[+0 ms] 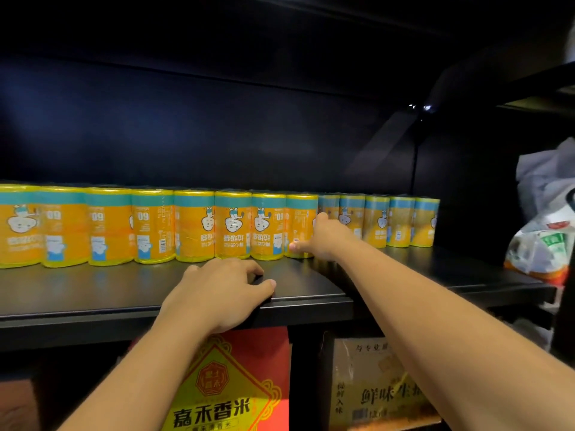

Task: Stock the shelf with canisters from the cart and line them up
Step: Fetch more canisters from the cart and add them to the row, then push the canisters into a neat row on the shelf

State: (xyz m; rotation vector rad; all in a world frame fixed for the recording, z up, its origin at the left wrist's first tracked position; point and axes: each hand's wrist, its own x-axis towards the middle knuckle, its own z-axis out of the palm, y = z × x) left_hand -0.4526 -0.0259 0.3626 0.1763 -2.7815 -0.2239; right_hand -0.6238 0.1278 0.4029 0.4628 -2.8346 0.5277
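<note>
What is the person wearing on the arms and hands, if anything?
Nothing that shows. The left forearm and right forearm are bare to the picture's lower edge, no sleeve in sight. The left hand and right hand have no glove, ring, watch or bracelet.

Bare forearms (413, 300), bare hands (217, 290)

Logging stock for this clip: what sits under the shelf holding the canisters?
Under the shelf are a red-and-yellow rice package and a printed cardboard box. The left forearm and right forearm cover parts of them; the far-left space is too dark to read.
</note>
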